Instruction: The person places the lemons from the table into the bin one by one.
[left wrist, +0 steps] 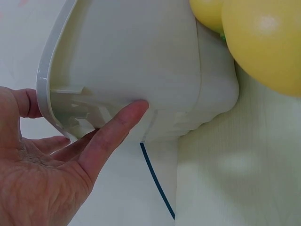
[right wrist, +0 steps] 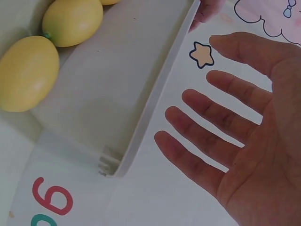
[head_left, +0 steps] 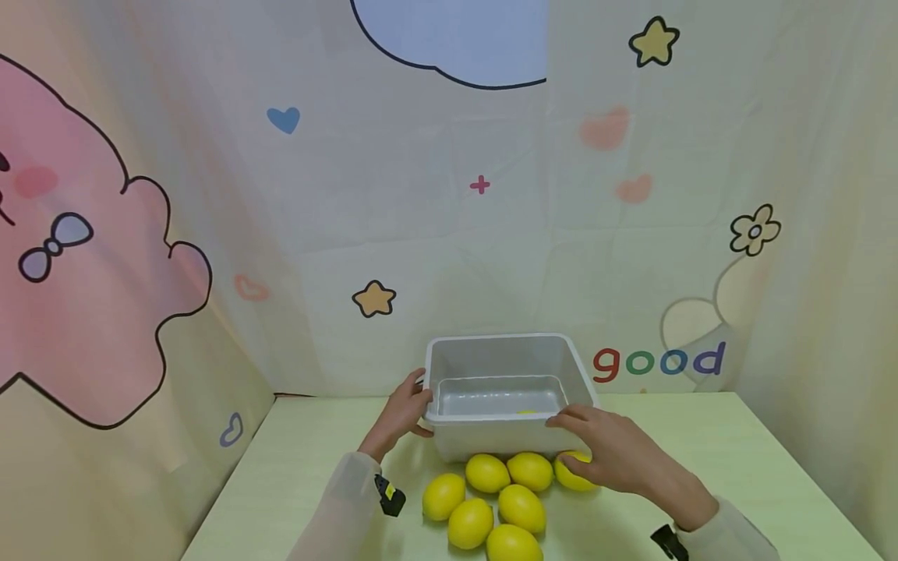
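Observation:
A white plastic bin (head_left: 484,438) stands at the back of the table with its open top facing up. My left hand (head_left: 401,411) holds its front left corner; in the left wrist view the thumb (left wrist: 120,125) lies on the outer wall and the other fingers are at the rim. Several yellow lemons (head_left: 471,523) lie in front of the bin. A bit of yellow (head_left: 528,412) shows inside it, mostly hidden by the front wall. My right hand (head_left: 620,452) is over the front right corner and the rightmost lemon (head_left: 581,477), fingers spread and holding nothing.
The pale green table (head_left: 701,467) meets a printed cloth backdrop (head_left: 449,257) just behind the bin. More of the cloth hangs along the left and right sides. A black wrist camera (head_left: 390,496) is strapped to the left wrist, another (head_left: 669,541) to the right.

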Tool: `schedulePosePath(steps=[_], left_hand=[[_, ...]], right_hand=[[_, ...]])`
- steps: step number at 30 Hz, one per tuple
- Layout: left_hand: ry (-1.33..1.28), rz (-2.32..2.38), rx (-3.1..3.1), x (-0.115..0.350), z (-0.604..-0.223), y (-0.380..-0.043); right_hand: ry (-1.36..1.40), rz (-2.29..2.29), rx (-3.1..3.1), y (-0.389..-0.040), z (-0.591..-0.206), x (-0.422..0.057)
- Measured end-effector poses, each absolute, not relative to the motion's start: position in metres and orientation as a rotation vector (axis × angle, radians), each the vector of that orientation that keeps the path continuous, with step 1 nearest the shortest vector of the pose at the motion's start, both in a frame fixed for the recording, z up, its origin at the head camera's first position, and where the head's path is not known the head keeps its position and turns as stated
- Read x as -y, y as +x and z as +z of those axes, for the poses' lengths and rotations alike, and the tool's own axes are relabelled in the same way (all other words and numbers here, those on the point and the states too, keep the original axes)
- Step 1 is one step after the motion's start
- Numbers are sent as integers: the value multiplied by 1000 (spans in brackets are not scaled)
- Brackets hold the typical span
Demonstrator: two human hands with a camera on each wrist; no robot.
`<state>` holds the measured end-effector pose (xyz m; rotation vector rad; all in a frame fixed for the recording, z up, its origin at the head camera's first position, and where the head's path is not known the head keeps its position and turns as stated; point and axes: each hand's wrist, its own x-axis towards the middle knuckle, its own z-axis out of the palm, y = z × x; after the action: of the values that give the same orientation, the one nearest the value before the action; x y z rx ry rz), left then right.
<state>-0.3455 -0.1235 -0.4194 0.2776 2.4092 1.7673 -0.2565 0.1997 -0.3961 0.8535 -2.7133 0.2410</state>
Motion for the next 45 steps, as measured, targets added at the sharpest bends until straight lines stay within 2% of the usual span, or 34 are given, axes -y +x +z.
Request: schedulePosePath(steps=[15,24,45], left_hand=[[276,1767,-2412,125,-420,-347],[256,1805,-2393,128,-450,-373],[259,1810,-2415,126,-451,-372]], right_hand=[[847,278,2873,-258,-430,-212],[822,341,2979,-268,-452,-217],[850,360,2935,-289,-487,-221]])
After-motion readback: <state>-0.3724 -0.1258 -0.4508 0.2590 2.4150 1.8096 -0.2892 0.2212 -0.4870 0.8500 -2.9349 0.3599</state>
